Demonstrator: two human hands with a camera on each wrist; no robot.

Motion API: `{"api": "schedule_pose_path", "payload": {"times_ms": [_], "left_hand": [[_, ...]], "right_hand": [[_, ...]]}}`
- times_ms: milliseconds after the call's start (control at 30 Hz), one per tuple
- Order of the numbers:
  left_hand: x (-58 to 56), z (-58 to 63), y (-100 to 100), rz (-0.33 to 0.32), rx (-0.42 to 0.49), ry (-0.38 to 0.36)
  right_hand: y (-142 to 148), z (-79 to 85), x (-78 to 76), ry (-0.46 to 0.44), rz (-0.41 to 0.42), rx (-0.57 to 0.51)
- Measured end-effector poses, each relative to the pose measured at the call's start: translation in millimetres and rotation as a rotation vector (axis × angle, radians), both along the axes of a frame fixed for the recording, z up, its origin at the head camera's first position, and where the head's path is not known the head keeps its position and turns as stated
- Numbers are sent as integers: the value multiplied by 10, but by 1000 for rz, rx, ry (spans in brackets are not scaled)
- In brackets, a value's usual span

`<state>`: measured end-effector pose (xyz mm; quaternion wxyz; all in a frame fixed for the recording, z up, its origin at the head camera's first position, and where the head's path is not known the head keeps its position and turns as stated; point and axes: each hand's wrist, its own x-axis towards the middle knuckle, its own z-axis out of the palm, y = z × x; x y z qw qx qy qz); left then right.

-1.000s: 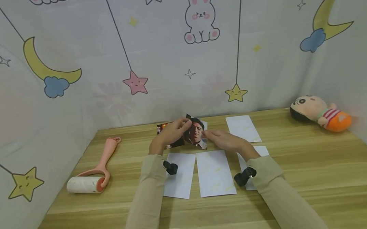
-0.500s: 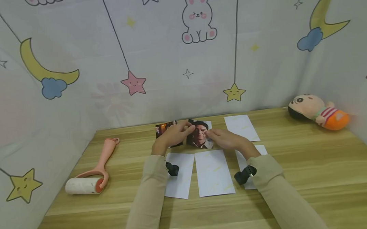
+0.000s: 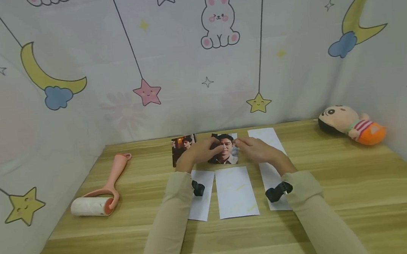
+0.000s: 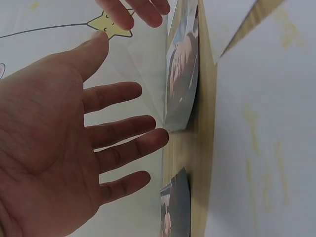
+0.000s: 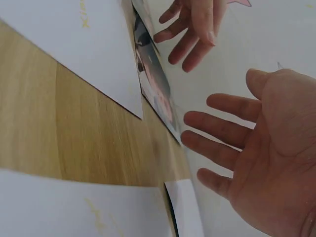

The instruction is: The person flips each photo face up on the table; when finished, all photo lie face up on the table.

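Paper portrait (image 3: 229,150) had straightened, I saw, left hand (image 3: 202,151) and right hand (image 3: 257,150) now off it, fingers loosely spread, so its placing looked settled.

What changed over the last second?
The portrait photo shifted right and turned straighter. The left hand and right hand also moved right; their fingers are now extended, gripping nothing. Whether they pinched the photo earlier is hard to tell. The paint roller, doll and white cards stayed put.
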<state>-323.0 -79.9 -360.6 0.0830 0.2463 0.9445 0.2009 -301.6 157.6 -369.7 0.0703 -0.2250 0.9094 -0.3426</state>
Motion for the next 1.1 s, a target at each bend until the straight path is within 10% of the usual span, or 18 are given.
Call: {"api": "schedule_pose_path", "payload": {"times_ms": [367,1100], "left_hand": [[-87,-7,451,-132,25,-41],[-137,-83,1132,-161,-22,-111]], "right_hand": [[393,-25,68,11,-46,-10],[1005,-60,198,-74,-161,29]]}}
